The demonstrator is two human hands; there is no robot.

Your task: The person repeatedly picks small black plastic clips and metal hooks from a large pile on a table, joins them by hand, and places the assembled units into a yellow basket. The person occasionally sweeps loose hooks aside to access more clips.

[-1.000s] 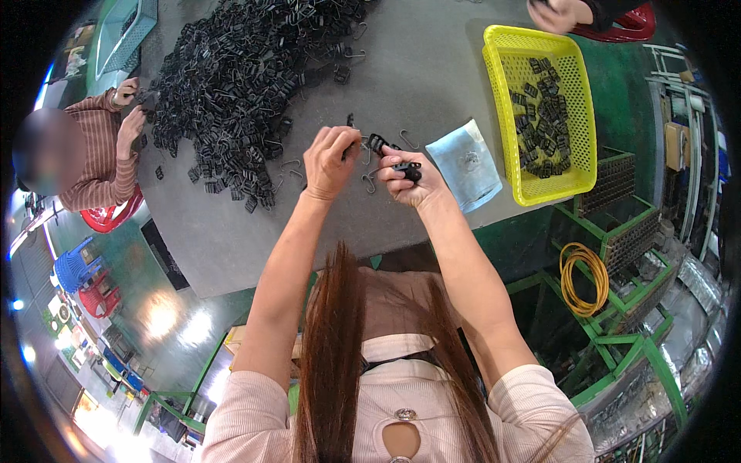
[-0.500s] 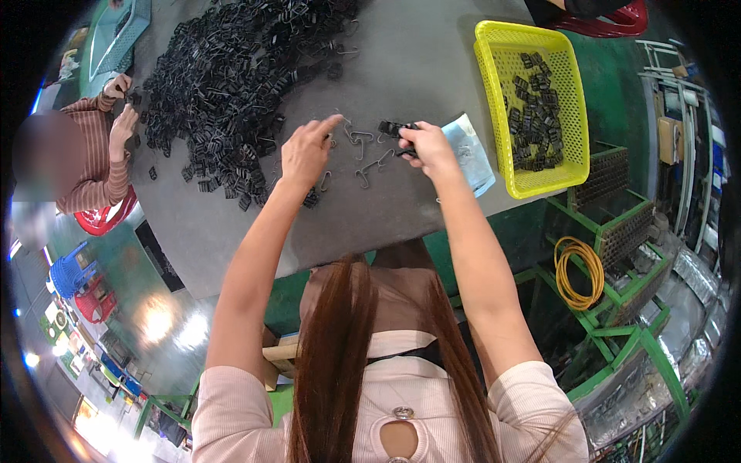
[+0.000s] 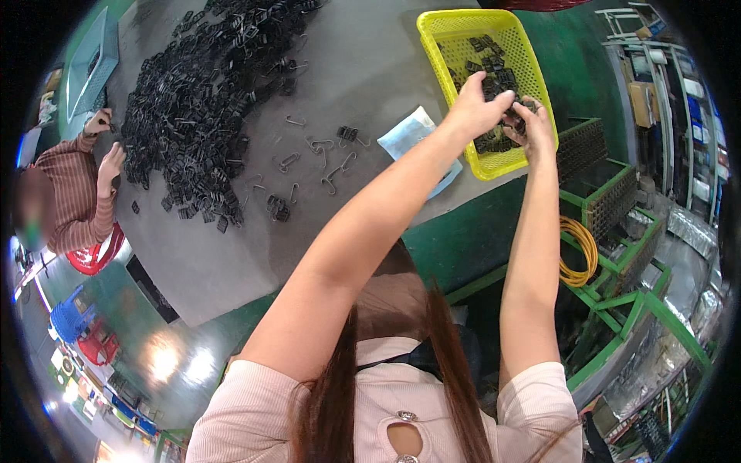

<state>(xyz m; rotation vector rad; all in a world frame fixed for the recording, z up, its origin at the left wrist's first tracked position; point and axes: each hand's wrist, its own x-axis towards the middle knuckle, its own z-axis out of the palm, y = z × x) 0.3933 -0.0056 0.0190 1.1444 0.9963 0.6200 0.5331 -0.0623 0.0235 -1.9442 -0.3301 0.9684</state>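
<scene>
- A yellow perforated plastic basket is seen at the right edge of the grey matte worktop, part-filled with small black clip-like parts.
- Both hands are held over the basket's near corner, just beside each other.
- The left hand is loosely curled above the parts; a grip cannot be told.
- The right hand is closed around a cluster of the black parts.
- A large heap of black metal clips and loose bent wire hooks are spread on the worktop, well apart from the hands.

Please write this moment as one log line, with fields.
left hand: over yellow basket | right hand: on black parts in basket | table: black parts pile, wire hooks
</scene>
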